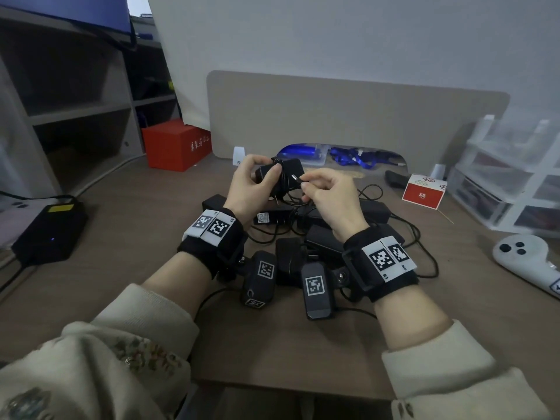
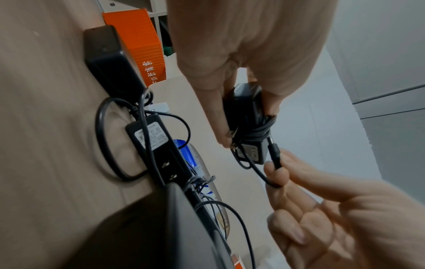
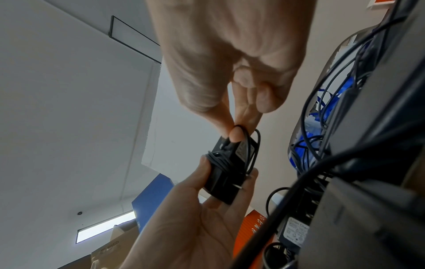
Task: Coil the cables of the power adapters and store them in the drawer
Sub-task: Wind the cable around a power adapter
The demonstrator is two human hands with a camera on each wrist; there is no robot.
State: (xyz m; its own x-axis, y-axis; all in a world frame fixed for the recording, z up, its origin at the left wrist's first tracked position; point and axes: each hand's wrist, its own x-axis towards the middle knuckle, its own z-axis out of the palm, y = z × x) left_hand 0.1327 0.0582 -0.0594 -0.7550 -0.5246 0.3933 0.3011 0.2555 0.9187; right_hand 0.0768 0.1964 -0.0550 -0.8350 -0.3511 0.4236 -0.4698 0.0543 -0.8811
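the left hand (image 1: 253,189) grips a boxy black adapter (image 1: 283,177) above the wooden desk (image 1: 145,225), thin cable (image 2: 257,133) coiled around it. the right hand (image 1: 330,198) pinches the cylindrical plug (image 2: 274,154) between thumb and forefinger. more matte adapters (image 1: 318,234) lie tangled below.

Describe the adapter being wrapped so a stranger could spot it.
Above the pile of black adapters on the wooden desk, the left hand grips one power adapter. Only it is lifted, with cable coiled round its body.
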